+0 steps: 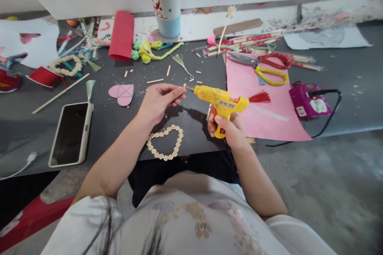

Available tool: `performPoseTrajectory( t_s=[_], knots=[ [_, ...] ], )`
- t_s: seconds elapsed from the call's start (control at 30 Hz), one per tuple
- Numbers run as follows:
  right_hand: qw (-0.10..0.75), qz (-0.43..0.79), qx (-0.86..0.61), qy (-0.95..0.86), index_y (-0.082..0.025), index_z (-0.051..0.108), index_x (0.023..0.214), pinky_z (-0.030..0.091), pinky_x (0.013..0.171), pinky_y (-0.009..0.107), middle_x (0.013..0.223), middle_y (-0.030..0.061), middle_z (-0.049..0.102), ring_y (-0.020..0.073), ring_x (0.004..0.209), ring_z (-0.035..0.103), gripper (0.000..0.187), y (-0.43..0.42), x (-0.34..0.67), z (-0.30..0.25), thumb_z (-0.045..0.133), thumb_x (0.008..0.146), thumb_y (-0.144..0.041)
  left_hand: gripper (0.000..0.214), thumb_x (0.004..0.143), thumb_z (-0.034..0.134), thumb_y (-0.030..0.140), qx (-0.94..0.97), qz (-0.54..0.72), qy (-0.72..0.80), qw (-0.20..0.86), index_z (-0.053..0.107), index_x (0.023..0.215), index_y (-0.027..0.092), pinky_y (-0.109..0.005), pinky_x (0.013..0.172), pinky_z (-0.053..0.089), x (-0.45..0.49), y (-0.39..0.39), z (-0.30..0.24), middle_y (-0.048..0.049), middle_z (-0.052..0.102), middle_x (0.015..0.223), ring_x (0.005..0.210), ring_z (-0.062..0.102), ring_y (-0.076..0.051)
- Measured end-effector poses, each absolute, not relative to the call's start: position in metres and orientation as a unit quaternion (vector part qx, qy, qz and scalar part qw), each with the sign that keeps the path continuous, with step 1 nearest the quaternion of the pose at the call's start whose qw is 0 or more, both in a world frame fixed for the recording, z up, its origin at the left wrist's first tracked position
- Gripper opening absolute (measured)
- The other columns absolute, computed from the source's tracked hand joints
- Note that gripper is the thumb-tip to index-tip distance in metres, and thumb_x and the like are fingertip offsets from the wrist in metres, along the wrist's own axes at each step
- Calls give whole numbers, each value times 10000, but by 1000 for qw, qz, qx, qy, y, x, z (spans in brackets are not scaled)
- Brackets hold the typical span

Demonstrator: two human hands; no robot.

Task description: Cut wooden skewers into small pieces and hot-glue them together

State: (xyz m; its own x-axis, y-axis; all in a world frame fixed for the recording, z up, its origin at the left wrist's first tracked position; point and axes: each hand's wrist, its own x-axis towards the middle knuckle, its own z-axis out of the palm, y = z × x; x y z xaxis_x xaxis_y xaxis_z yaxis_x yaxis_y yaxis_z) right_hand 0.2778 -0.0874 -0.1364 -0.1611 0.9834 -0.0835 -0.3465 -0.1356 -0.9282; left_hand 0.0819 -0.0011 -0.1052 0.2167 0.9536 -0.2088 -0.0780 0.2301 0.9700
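Observation:
My right hand (229, 127) is wrapped round the handle of a yellow hot glue gun (217, 99), its nozzle pointing left. Between thumb and forefinger, my left hand (161, 101) pinches a small pale wooden stick piece (184, 87). The nozzle tip is at that piece; whether they touch I cannot tell. Below my left hand, a heart-shaped outline of small wooden pieces (165, 142) lies near the table's front edge. Short cut sticks (154, 81) lie just beyond my left hand, beside a pale tassel (182, 65). A pink paper heart (122, 94) is to its left.
On the right, scissors (272, 67) and a red tassel (259, 97) rest on pink paper (269, 119), beside a purple power box (309, 101) with a black cable. A phone (72, 133) lies left. A bottle (167, 4) stands at the back, near bundled sticks (245, 42).

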Motion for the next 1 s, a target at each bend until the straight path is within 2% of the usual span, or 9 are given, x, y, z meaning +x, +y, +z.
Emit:
performPoseTrajectory(
  t_s=[0.57,1.0],
  knots=[
    [506,646,-383,-424,-164,574,784,400,444,224,608,-22,507,87,493,495,190,-89,279,-138,606,832,-345,199,645,782,353,481,457,492,564,731,694,167,-168,475,391,83,1,-110,0,640,598,483,492,-33],
    [521,628,-381,-435,-175,636,961,402,432,237,599,-33,509,89,482,485,218,-90,279,-138,603,830,-347,196,660,781,349,463,479,477,573,732,720,170,-155,491,405,82,2,-110,1,641,624,502,503,-28]
  ],
)
